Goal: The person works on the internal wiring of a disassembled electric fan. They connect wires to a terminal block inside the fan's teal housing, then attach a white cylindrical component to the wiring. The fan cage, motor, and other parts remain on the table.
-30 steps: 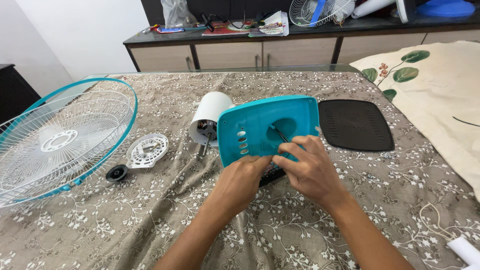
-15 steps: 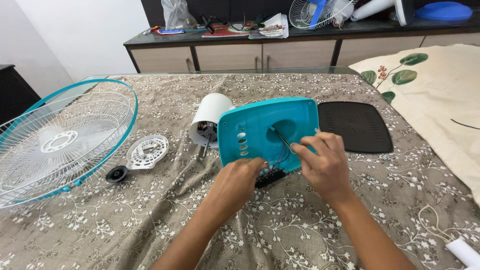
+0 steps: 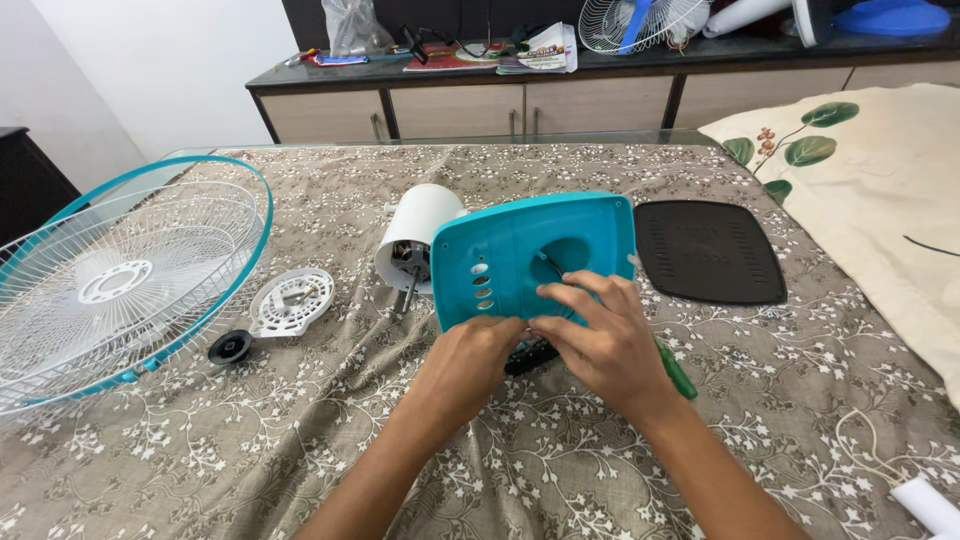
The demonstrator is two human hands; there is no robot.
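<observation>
At frame centre on the table (image 3: 300, 470), left hand (image 3: 470, 360) and right hand (image 3: 600, 345) pinch the lower edge of the tilted teal fan base (image 3: 520, 250); likely light, stiff, smooth plastic, best gripped by its rim

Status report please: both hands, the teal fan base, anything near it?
Left hand and right hand grip teal fan base, lower edge. White motor housing touching behind; black plate beside.

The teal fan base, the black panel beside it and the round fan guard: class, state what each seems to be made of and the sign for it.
Teal fan base, under both hands: likely moulded plastic, smooth with a soft sheen and punched slots.
Black panel: probably plastic, matt, finely textured.
Fan guard: seemingly white-coated metal wire, thin radiating spokes, with a glossy teal rim.
</observation>
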